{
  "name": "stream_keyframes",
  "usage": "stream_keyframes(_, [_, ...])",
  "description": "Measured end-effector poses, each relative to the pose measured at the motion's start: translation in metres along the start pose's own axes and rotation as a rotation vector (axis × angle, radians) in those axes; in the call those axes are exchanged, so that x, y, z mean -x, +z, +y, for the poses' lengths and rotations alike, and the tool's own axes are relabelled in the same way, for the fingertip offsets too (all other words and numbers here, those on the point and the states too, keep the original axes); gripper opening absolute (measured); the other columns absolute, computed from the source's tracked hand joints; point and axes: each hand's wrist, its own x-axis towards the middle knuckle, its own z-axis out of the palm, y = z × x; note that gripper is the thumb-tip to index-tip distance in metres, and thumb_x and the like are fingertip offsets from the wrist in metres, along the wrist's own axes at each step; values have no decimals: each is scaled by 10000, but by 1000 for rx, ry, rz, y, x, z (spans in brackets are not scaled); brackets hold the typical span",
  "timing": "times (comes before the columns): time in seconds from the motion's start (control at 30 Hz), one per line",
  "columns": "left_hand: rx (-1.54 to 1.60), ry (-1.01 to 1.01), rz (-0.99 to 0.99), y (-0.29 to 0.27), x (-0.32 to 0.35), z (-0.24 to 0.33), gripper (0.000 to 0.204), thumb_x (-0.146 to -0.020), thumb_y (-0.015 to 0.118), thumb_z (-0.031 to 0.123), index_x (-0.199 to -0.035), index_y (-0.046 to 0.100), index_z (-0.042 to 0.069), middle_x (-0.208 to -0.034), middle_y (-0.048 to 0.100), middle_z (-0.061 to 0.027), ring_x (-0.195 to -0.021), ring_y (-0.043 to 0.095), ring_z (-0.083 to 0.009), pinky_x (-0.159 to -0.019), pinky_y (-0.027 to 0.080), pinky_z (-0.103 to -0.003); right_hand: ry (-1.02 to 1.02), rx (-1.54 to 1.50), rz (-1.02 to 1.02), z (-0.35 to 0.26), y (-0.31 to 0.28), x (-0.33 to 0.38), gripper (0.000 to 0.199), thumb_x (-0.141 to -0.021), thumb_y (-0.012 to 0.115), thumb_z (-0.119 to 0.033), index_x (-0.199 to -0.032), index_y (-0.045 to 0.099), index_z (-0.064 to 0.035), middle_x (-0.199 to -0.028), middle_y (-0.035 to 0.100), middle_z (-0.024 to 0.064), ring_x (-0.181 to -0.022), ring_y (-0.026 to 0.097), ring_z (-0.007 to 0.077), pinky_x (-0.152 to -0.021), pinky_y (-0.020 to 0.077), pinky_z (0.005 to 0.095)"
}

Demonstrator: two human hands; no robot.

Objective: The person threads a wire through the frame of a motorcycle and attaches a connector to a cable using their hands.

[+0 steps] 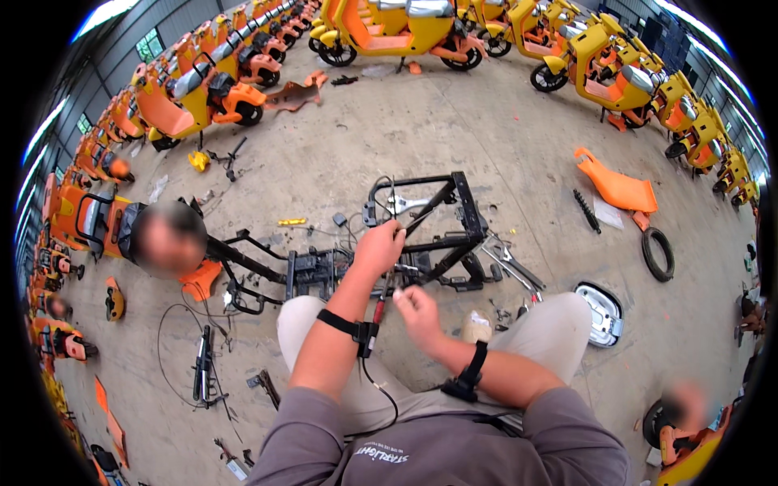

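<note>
Slipping is the risk: left hand (379,247) grips the black metal scooter frame (438,231) closed, right hand (417,312) pinches a red-handled tool (379,309), which could jump off.

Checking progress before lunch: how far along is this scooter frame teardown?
Done: the black frame is bare, and an orange body panel and tyre lie apart. In hand: left hand grips the frame, right hand beside a red-handled tool. Left: cables still hang on the frame.
</note>
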Motion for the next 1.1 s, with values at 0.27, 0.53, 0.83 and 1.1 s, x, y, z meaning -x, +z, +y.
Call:
stream_keyframes(0.27, [209,-128,242,-29,5,-8,277,-974,592,305,-1040,667,47,-868,706,-190,-848,683,-377,-752,521,-449,355,-104,325,105,14,20,305,-992,627,-282,-776,553,-80,-620,429,-63,-549,384,62,-480,295,287])
stream_keyframes(0.53, [130,-133,152,-34,21,-7,284,-978,565,320,-1058,674,71,-939,711,-203,-902,670,-413,-782,521,-491,392,271,391,131,12,40,363,-948,632,-345,-834,638,0,-696,624,105,-660,569,185,-633,459,391])
stream_keyframes(0.83, [129,-111,149,-32,30,0,272,-977,564,310,-1038,664,64,-963,705,-208,-929,658,-422,-793,515,-503,250,585,165,103,9,79,378,-947,618,-395,-904,647,-21,-794,685,216,-749,667,403,-682,504,485])
stream_keyframes(1.1, [100,-79,191,-21,37,-1,275,-964,601,300,-1030,670,42,-890,706,-200,-864,673,-397,-749,519,-463,199,623,-10,46,41,116,334,-957,584,-396,-945,638,-67,-823,679,248,-809,653,478,-701,495,551])
